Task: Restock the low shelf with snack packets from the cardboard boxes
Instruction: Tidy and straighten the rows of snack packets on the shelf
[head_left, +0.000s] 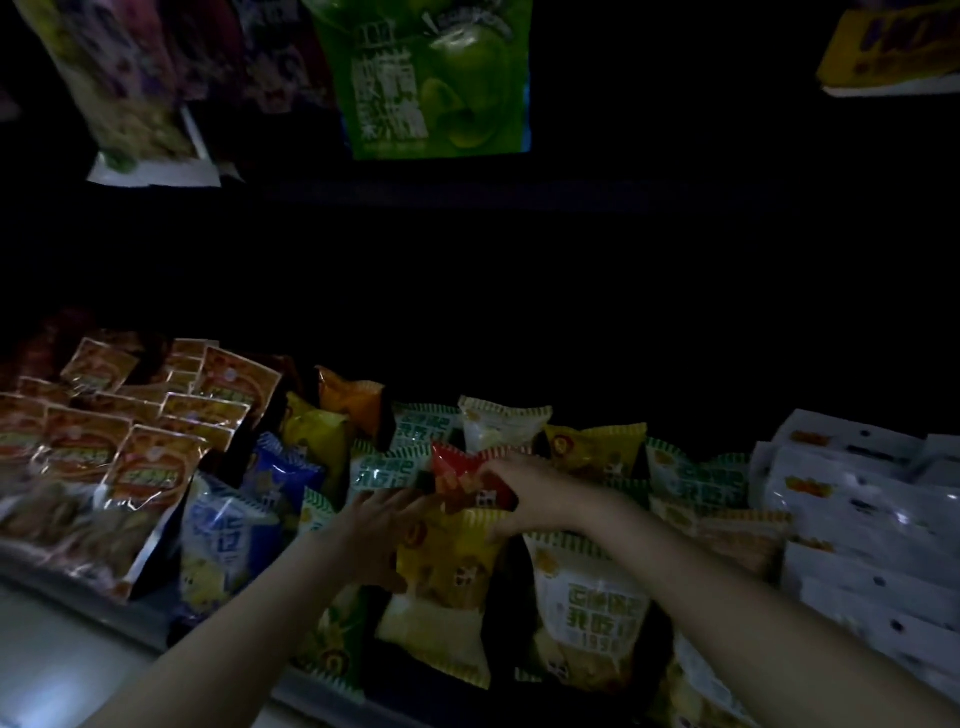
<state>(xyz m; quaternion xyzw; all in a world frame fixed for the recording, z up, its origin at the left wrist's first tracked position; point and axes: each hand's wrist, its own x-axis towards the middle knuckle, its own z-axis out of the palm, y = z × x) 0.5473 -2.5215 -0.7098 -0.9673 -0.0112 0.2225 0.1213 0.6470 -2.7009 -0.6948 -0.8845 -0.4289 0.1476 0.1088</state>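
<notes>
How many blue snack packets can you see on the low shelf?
2. One darker blue packet stands left of the left hand; a blue-and-white packet stands just in front of it, nearer the shelf edge. Others may be hidden in the dark or behind other packets.

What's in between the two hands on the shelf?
In the head view, a red packet lies between the left hand and right hand, with a yellow packet just below it. Both hands touch them.

Dim aisle, pale floor (47, 670)
</notes>
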